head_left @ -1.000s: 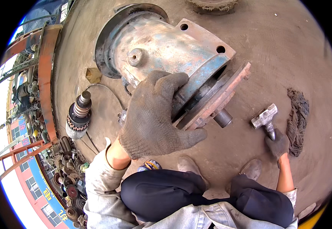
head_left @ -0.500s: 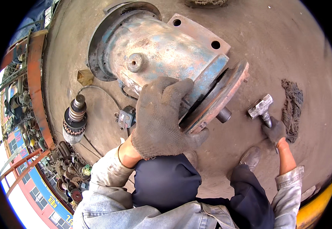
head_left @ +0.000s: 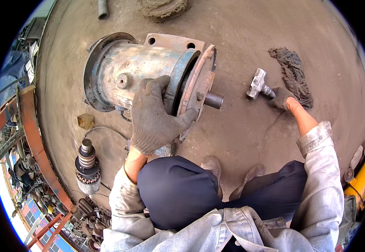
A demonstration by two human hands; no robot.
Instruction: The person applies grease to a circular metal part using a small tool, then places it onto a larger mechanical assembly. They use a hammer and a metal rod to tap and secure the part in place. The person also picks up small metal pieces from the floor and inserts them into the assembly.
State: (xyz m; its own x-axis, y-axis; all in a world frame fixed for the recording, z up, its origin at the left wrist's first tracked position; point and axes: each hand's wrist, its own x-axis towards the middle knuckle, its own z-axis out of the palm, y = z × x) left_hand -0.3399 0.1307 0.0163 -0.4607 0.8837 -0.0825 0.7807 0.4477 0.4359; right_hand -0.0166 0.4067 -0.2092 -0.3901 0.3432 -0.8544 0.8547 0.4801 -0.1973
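Head cam: L hand spread over motor case & plate; plate only part on, gap shows; R hand grips hammer.

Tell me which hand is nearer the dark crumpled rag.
Right. The right hand, holding the hammer, is just left of the rag; the left hand, on the metal housing, is much farther left.

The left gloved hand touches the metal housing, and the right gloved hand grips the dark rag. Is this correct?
Not quite: the head view shows the right hand gripping a hammer, not the dark rag; the left hand touches the metal housing.
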